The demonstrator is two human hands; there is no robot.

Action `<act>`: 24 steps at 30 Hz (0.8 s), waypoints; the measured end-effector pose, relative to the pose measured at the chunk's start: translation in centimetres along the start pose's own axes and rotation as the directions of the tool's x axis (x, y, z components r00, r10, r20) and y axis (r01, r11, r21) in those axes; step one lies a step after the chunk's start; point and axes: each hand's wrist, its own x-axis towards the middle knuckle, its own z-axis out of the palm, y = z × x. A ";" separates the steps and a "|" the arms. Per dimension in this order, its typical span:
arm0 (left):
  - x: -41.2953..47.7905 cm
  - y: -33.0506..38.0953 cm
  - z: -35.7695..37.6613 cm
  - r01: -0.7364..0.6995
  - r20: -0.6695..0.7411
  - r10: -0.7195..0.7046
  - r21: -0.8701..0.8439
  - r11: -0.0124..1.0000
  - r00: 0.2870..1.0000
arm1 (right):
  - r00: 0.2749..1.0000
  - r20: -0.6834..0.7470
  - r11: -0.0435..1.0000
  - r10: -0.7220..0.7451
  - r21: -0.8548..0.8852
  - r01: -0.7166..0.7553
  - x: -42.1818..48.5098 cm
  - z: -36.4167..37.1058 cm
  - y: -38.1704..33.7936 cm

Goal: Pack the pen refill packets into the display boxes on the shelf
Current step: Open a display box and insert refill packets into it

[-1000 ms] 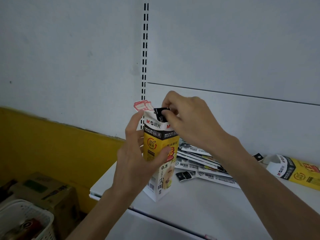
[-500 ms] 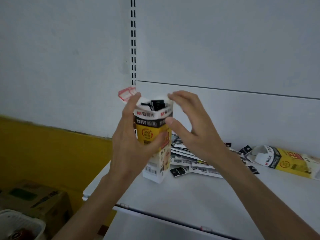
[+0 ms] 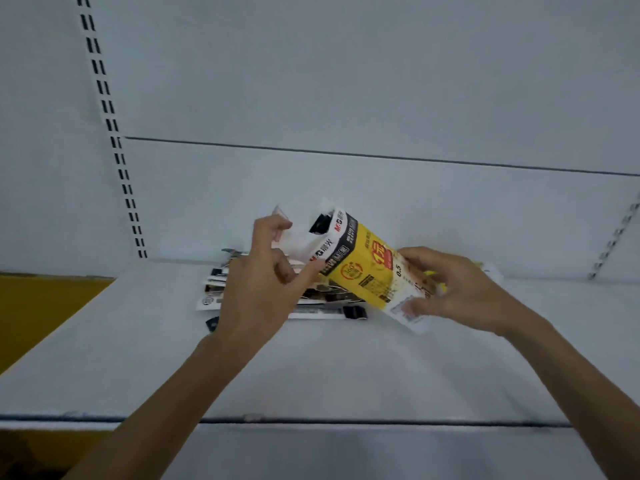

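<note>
The right hand (image 3: 457, 292) grips the lower end of the box (image 3: 367, 271), fingers curled round it. The box is held tilted just above the shelf (image 3: 311, 368), open top up and to the left with dark packet ends showing inside. The left hand (image 3: 263, 282) is at that top end, thumb against the box and fingers loosely curled; blur hides whether it pinches. Loose packets (image 3: 216, 289) lie heaped on the white shelf behind it. Behind are a white back panel (image 3: 346, 81) with a slotted upright (image 3: 114, 133), and a yellow wall (image 3: 41, 306) at left.
</note>
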 end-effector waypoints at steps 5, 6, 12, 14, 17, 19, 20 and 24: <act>-0.7 2.7 7.4 -0.103 0.139 0.072 0.233 0.967 0.988 | 0.985 0.060 0.980 0.162 -0.126 -0.153 -2.4 -6.7 7.5; -1.0 3.0 9.0 -0.126 0.153 0.084 0.293 0.948 0.985 | 0.976 0.080 0.965 0.204 -0.186 -0.186 -2.6 -7.3 8.9; -2.3 3.0 16.5 -0.255 0.539 0.059 0.297 0.920 0.840 | 0.975 0.166 0.968 0.150 -0.228 -0.110 -2.2 -7.3 13.2; -1.7 2.4 17.1 -0.294 0.553 0.046 0.370 0.881 0.832 | 0.995 0.080 0.973 0.057 -0.229 -0.037 -1.9 -6.9 13.9; -0.6 2.0 17.3 -0.325 0.542 0.045 0.432 0.841 0.839 | 1.000 -0.011 0.988 0.027 -0.149 -0.028 -1.7 -6.3 14.8; -0.4 2.0 17.5 -0.310 0.541 0.028 0.438 0.844 0.841 | 0.982 -0.160 0.992 0.099 0.089 -0.085 -1.2 -6.6 15.1; -0.4 2.0 17.6 -0.302 0.533 0.029 0.433 0.849 0.846 | 0.958 -0.258 0.986 0.123 0.140 -0.089 -0.6 -6.9 15.5; -0.6 1.6 17.7 -0.298 0.514 0.052 0.409 0.863 0.856 | 0.934 -0.138 0.938 0.329 0.166 -0.305 2.4 -8.3 16.9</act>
